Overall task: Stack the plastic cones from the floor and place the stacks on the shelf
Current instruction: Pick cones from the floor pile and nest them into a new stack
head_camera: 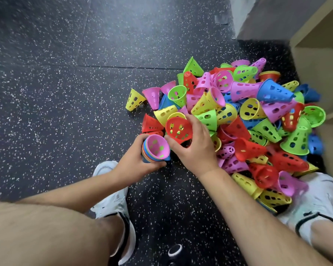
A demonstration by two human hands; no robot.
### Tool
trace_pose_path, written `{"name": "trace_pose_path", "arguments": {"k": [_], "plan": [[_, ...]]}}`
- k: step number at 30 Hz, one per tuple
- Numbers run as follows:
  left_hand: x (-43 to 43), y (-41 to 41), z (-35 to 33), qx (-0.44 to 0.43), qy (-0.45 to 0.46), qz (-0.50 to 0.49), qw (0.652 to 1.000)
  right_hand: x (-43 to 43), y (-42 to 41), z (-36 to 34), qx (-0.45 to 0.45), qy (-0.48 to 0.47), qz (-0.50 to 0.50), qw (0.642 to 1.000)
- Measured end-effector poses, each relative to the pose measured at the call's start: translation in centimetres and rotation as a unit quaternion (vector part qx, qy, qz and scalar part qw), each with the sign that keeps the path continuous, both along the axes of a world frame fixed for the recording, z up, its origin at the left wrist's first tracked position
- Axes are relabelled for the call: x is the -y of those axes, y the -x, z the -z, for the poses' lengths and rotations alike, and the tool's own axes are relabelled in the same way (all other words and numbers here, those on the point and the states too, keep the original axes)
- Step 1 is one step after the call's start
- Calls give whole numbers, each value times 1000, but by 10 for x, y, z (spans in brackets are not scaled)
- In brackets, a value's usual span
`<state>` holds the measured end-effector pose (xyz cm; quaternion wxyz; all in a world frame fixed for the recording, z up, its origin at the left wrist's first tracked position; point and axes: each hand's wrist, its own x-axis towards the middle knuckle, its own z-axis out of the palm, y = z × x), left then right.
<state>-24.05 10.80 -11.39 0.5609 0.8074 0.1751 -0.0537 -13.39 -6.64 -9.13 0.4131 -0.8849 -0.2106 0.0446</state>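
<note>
A big heap of perforated plastic cones [244, 120] in pink, yellow, green, red and blue lies on the dark speckled floor. My left hand [136, 160] grips a short stack of nested cones [155, 148], a pink one on top with its wide mouth facing me. Just right of it, my right hand [194, 144] holds a single red cone [178, 129] by its rim, mouth toward me, at the heap's near-left edge. The wooden shelf [319, 60] stands at the right, directly behind the heap.
One yellow cone [134, 99] lies apart to the left of the heap. My white shoes [112, 191] are planted on either side, the right one [313, 198] touching cones. A small black object [175, 250] sits on the floor between my legs. A grey wall [258, 18] rises beyond the shelf.
</note>
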Motion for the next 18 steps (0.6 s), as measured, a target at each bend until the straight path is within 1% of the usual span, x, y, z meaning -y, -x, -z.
{"name": "trace_pose_path", "arguments": {"k": [3, 6, 8, 12, 16, 18], "plan": [[-1, -4, -1, -6, 8, -5, 1000, -3, -2, -2, 6, 18, -11, 1000], [-1, -2, -2, -6, -2, 5, 1000, -2, -4, -3, 5, -7, 12, 1000], [-5, 2, -3, -11, -7, 14, 1000, -3, -4, -1, -8, -7, 4, 1000], [-14, 16, -9, -30, -13, 20, 999, -12, 8, -1, -33, 17, -92, 995], [-7, 26, -5, -30, 14, -1, 999, -24, 27, 4, -52, 33, -168, 984], [-6, 28, 0, -26, 14, -17, 999, -25, 34, 4, -66, 47, -201, 976]]}}
